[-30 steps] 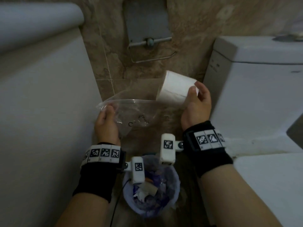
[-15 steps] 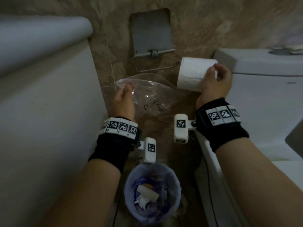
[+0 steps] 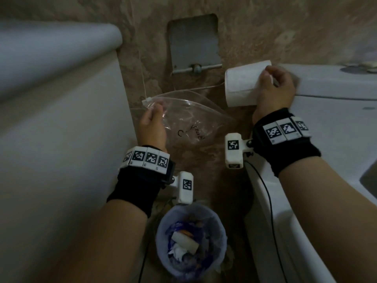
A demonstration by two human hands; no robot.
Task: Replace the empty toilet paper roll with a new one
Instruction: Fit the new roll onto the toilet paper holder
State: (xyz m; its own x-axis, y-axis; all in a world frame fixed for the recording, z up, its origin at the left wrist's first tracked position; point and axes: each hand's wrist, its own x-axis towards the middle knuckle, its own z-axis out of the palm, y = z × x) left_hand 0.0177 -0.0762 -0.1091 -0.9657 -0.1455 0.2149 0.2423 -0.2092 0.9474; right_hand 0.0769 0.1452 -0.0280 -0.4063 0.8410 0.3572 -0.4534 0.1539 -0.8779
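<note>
The right hand (image 3: 274,89) grasps the new toilet paper roll (image 3: 241,84) at 4 o'clock of the wall holder (image 3: 194,43), the left hand (image 3: 153,124) pinches an empty clear plastic bag (image 3: 189,121), and the waste bin (image 3: 190,241) at 6 o'clock contains a cardboard tube (image 3: 184,241) among wrappers.

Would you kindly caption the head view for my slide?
Right hand holds new toilet paper roll near bare wall holder; left hand grips clear bag.

A full white toilet paper roll (image 3: 241,85) is held tilted at four o'clock of the bare wall holder (image 3: 194,44).
</note>
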